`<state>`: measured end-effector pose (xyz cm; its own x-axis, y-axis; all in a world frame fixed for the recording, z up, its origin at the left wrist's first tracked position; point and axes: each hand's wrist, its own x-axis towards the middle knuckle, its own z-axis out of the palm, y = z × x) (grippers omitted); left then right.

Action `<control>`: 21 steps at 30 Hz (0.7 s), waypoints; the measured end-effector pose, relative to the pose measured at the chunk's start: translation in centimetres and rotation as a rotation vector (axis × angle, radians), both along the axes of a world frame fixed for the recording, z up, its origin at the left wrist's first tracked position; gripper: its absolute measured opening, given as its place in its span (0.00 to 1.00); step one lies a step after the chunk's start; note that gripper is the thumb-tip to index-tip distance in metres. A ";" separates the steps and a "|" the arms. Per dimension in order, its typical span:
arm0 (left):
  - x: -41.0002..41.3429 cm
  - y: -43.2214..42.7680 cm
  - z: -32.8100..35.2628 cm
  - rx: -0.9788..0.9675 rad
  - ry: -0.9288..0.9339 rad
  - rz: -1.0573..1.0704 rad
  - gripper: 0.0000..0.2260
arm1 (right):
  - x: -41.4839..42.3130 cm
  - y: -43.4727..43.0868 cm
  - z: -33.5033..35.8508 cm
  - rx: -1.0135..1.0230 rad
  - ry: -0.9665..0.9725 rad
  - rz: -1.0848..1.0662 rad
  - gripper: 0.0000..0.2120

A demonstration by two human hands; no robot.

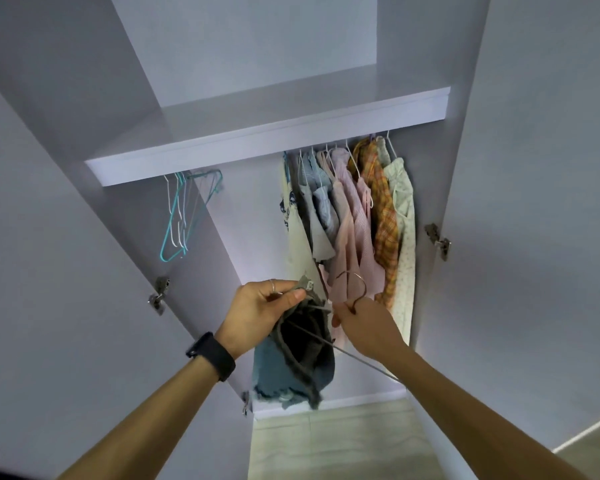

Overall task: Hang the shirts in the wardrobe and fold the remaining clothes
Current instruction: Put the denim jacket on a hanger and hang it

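The tall white wardrobe [267, 133] is standing open before us. At its mouth the left hand [257, 306] is pinching the neck edge of a dark grey knitted top [302, 351] between thumb and fingers. The right hand [364, 323] is curling tightly round the neck of a thin wire hanger [355, 282], apparently threading it in. A pale blue frilled garment [271, 372] is dangling just below. Beyond, pastel and orange-checked shirts [361, 209] are already hanging on the right, and spare turquoise and white hangers [184, 216] are waiting on the left. Folding looks not yet begun.
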<state>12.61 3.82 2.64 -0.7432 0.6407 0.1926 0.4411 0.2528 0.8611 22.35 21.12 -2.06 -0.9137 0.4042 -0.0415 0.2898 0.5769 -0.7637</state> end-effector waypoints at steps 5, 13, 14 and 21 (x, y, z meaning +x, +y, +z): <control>0.4 -1.1 -2.0 -0.274 0.420 -0.198 0.13 | 0.3 -0.3 0.9 -0.368 0.176 -0.054 0.18; -3.1 1.7 2.6 -0.525 0.893 -0.081 0.17 | -1.1 0.9 2.7 -0.436 0.389 0.002 0.19; -3.4 2.1 3.4 -0.620 0.854 -0.155 0.19 | -1.2 1.3 3.2 -0.434 0.407 0.004 0.20; -4.6 5.1 5.0 -0.612 0.792 -0.121 0.29 | -1.2 4.0 4.8 0.181 0.592 -0.277 0.09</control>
<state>7.99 8.88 7.59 -0.4673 0.8573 0.2160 0.8819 0.4691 0.0460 21.10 25.12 2.70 -0.6237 0.5799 0.5241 0.0079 0.6752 -0.7376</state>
